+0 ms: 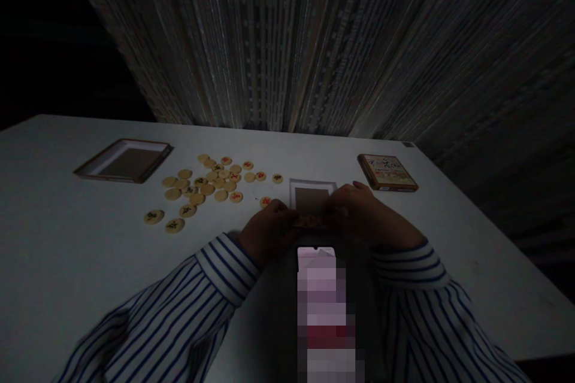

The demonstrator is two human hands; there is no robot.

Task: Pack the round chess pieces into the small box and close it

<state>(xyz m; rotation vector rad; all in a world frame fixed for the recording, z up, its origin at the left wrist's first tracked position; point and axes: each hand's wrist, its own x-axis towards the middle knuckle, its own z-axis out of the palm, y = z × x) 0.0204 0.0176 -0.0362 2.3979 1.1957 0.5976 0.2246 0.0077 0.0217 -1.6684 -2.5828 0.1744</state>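
A small open cardboard box [313,182], with white inner walls and a brown bottom, lies in front of me on the white table. At its near left corner my left hand [272,228] has its fingers closed on the edge. My right hand [354,212] grips the near right side, fingers bent over the wall. A few round pieces seem to show in the dim light at the near wall, between my hands; I cannot make them out well. Beside my left hand lies a wooden xiangqi piece [265,202] with a red character.
Several xiangqi pieces [207,190] are scattered loosely to the left. An open box part [150,175] lies at the far left, a printed closed box [389,172] at the right. A lit phone [309,252], mostly pixelated, is below my hands. Behind the table hangs a string curtain [269,42].
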